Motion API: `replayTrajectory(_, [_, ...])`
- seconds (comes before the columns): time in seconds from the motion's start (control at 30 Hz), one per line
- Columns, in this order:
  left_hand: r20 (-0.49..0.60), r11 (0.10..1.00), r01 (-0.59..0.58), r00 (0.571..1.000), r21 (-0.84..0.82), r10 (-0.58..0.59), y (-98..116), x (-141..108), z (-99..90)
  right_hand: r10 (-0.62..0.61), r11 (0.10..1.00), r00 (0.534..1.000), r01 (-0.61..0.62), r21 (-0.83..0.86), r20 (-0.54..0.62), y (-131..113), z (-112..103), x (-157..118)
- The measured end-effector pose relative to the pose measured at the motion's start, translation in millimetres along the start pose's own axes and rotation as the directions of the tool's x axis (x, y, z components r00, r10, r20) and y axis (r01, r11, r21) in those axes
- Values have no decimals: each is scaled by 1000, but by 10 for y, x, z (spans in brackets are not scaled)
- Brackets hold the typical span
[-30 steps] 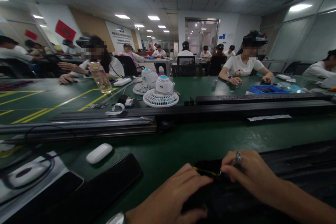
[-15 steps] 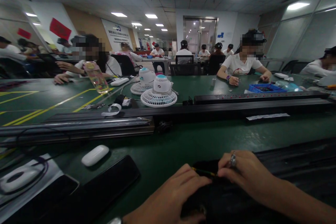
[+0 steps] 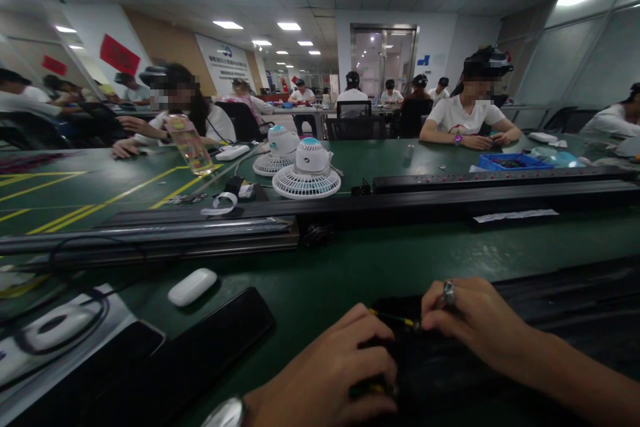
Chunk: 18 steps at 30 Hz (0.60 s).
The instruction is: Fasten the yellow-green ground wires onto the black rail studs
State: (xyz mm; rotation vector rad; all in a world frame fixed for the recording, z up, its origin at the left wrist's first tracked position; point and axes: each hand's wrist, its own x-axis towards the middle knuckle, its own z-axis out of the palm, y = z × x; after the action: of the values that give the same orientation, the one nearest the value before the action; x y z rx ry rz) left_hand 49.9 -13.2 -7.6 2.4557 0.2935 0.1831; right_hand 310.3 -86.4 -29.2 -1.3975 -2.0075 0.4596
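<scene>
A thin yellow-and-green wire (image 3: 395,317) spans the gap between my two hands over a dark, long black bundle (image 3: 565,307). My right hand (image 3: 475,313), with a ring on one finger, pinches the wire's right end between thumb and fingertips. My left hand (image 3: 340,367) is curled, its index finger over the wire's left part. A yellow bit shows under its lower fingers, mostly hidden in shadow. What else lies in the left palm cannot be seen. A watch (image 3: 225,412) is on my left wrist.
Left of my hands lie a black phone (image 3: 235,320), a white earbud case (image 3: 193,287) and a cabled white device (image 3: 65,327). Long black rails (image 3: 425,207) cross the green table. Beyond are two white fans (image 3: 307,177), a bottle (image 3: 190,143), a blue tray (image 3: 515,161) and seated people.
My left hand's fingers have spread and lifted slightly, uncovering the yellow bit beneath. The right hand keeps its pinch on the wire. The view has shifted a little.
</scene>
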Motion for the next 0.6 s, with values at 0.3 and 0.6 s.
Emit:
replayTrajectory(0.3, [11, 998, -19, 1000, 59, 18, 57, -9, -36, -32, 999, 998, 31, -20, -47, 12, 64, -26])
replayTrajectory(0.6, [29, 999, -44, 999, 16, 44, 15, 16, -50, 19, 999, 987, -23, -24, -162, -78, -38, -29])
